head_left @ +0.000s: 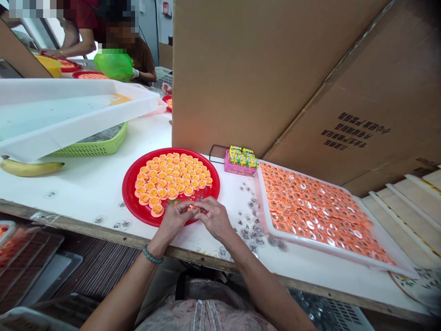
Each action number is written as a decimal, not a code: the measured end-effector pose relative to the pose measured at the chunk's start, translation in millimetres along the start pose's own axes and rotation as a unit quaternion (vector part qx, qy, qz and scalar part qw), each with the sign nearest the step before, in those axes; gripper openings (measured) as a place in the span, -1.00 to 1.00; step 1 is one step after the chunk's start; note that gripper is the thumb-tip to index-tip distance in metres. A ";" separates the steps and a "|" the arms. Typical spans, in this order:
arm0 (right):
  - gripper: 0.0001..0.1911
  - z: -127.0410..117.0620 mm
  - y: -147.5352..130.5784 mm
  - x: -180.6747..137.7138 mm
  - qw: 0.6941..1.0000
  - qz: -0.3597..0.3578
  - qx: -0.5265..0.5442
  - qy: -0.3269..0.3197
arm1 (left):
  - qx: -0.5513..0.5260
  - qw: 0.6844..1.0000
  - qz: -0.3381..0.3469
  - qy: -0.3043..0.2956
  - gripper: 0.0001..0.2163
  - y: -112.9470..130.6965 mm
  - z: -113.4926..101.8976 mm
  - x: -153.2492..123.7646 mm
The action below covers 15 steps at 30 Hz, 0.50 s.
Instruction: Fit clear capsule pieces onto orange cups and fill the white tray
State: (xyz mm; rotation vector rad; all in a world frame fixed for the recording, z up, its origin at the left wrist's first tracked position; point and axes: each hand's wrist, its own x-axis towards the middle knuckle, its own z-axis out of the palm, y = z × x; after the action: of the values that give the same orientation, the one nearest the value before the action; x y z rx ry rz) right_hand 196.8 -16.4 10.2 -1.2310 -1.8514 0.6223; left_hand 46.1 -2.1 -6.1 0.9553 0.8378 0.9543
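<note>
My left hand [175, 220] and my right hand [214, 218] meet over the near rim of a red round tray [129, 195]. Between their fingertips they pinch a small orange plastic piece [193, 208], partly covered by the fingers. Many orange cup-like pieces [172, 174] with yellow-orange centres cover most of the tray, and its flowered bottom shows near my fingers. Small clear discs with dark print [253, 232] lie scattered right of my right hand. Farther right, a white tray [296, 237] holds rows of orange pieces with shiny, dark-printed tops.
A pink basket [240, 169] of yellow-green packets stands by a tall cardboard sheet [241, 82]. At left are a banana [32, 168], a green basket [99, 146] and a large white tray [79, 124]. Two people work at the back left near a green bowl [113, 64].
</note>
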 end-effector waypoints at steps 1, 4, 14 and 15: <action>-0.67 1.9 0.2 -1.6 1.000 -0.009 -0.005 0.001 | 0.000 1.000 0.000 0.003 -0.71 0.1 0.3 -0.5; -0.67 5.7 -0.5 -5.5 1.000 -0.025 -0.009 0.007 | -0.019 1.000 0.003 0.016 -0.65 2.5 2.4 -2.9; -0.71 -3.0 -4.5 3.0 0.992 0.101 0.077 0.001 | 0.069 0.997 0.012 0.043 -0.37 12.9 2.8 -5.8; -0.72 -0.3 -4.6 4.2 0.995 0.099 0.032 -0.003 | 0.094 0.994 0.010 0.048 -0.35 12.2 1.2 -5.2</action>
State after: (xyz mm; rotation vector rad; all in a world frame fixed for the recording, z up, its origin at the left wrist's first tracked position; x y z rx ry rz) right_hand 193.8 -14.5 15.3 -1.3810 -1.7142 0.7873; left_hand 41.9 -3.9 6.5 1.0864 1.0146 0.9572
